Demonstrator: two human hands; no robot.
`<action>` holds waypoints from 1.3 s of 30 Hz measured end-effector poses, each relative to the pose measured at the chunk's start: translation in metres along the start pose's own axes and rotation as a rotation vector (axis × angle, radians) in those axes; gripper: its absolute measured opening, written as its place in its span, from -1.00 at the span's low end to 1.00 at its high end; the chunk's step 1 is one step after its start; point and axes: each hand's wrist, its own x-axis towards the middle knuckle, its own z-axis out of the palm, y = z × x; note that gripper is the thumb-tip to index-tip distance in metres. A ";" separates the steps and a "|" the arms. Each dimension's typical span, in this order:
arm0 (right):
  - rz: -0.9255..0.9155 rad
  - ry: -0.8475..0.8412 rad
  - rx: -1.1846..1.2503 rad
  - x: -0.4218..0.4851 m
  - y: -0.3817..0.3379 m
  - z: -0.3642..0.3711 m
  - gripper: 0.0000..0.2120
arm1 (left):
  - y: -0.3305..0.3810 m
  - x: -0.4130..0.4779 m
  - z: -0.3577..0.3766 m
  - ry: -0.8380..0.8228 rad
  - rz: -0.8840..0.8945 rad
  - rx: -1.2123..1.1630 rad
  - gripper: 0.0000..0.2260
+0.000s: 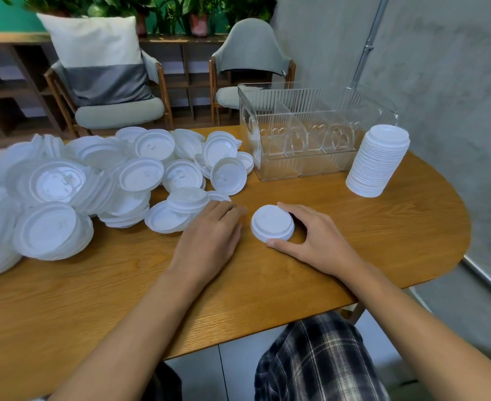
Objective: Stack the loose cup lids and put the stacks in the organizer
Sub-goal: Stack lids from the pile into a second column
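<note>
1. The wooden table [354, 256] carries everything. Its rounded end is on the person's right.
2. The pile of loose lids [79, 183] spreads over the left half of the table. The lids overlap at all angles, some with the rim up and some with the dome up. Its nearest edge lies just ahead and to the left of the left hand.
3. The clear organizer [311, 131] stands at the far right of the table, with upright dividers splitting it into compartments. No lids show inside it.
4. A tall stack [378, 160] of lids stands upright on the table just beside the organizer's right end, outside it.
5. The left hand [209, 235] lies palm down with its fingers straight and relaxed, holding nothing. Its fingertips are at the closest lids of the pile. I cannot tell whether they touch one.
6. The right hand [316, 235] curls round the short stack, thumb on its near side and fingers round its far side.
7. The short stack [272, 224], a few lids deep, sits upright on the table between the two hands, just right of the left hand's knuckles.
8. My judgement is that stacking is under way. The next lid lies leftward, so the left hand is the nearer one to fetch it. The round lids have no long axis, so only dome-up orientation matters. The organizer lies ahead on the right hand's side.
</note>
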 end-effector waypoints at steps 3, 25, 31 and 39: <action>0.007 -0.034 0.023 0.008 -0.004 -0.001 -0.13 | -0.012 -0.007 0.001 -0.049 -0.036 0.039 -0.67; -0.036 0.042 0.094 0.017 -0.011 0.020 -0.22 | 0.000 0.000 -0.012 0.157 -0.431 -0.739 -0.61; -0.038 -0.007 0.144 0.017 -0.014 0.018 -0.07 | 0.004 0.001 -0.011 0.076 -0.560 -1.023 -0.59; -0.103 0.012 0.174 0.016 -0.010 0.022 -0.17 | 0.012 -0.004 0.000 0.031 -0.435 -0.534 -0.73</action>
